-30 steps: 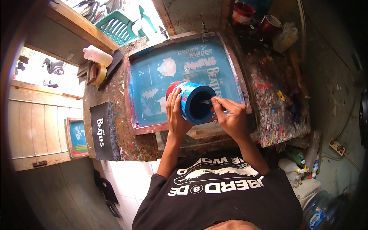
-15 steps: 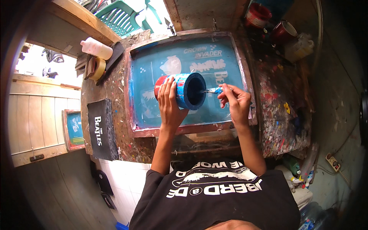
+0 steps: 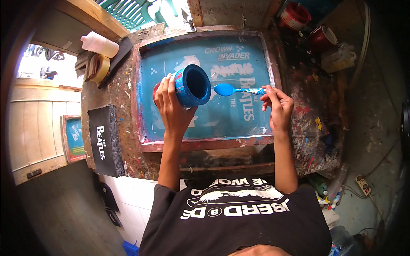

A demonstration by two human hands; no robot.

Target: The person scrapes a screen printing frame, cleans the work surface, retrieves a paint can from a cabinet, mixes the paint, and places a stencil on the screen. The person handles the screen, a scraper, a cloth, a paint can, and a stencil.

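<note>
My left hand (image 3: 172, 101) is wrapped round a paint can (image 3: 184, 90), smeared blue and red, tilted so that its dark blue mouth faces right. Between the fingers of my right hand (image 3: 278, 106) is the handle of a spoon (image 3: 225, 89). Blue paint coats its bowl, which points left, just outside the can's mouth. Both are held above a wooden-framed printing screen (image 3: 205, 115) with blue mesh and pale lettering and shapes. What lies deep inside the can is too dark to make out.
A stack of black printed cloth (image 3: 102, 141) lies left of the screen. Behind it are a roll of tape (image 3: 101, 69) and a pinkish bottle (image 3: 100, 44). Red paint cans (image 3: 294, 16) and a translucent jug (image 3: 338, 61) stand at the back right. The paint-spattered table (image 3: 314, 141) extends rightward.
The spoon has come out of the can, its blue bowl now showing. My right hand has moved right, and my left hand has carried the can left and slightly away.
</note>
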